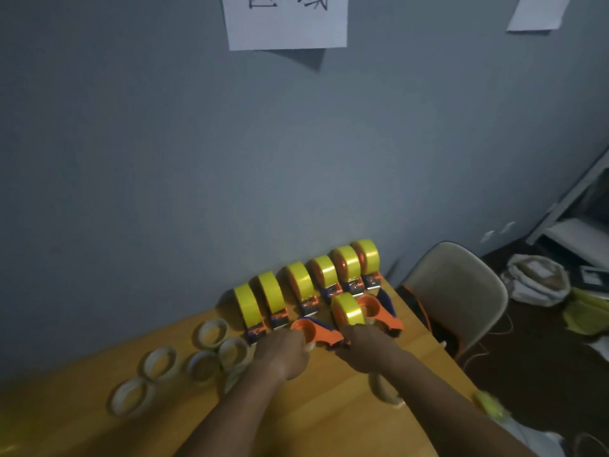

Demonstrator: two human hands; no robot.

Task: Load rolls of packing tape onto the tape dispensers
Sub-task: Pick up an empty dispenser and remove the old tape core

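Head view, item one — what is lying by the fingers?

— Left hand (284,354) is curling round the rear of an empty orange dispenser (314,332) lying on its side; the grip itself is hidden. Right hand (370,351) is reaching to a yellow tape roll (347,310) standing on edge just beyond its fingers; whether they are pinching it cannot be told. A second empty dispenser (379,311) is lying just behind that roll.

— Item two, holders and contents?

— Six loaded dispensers (304,286) are standing in a row against the wall (197,159), each carrying a yellow roll. Five bare cardboard cores (159,362) are lying on the wooden table (313,417), left of the hands. A chair (461,291) is standing beside the table.
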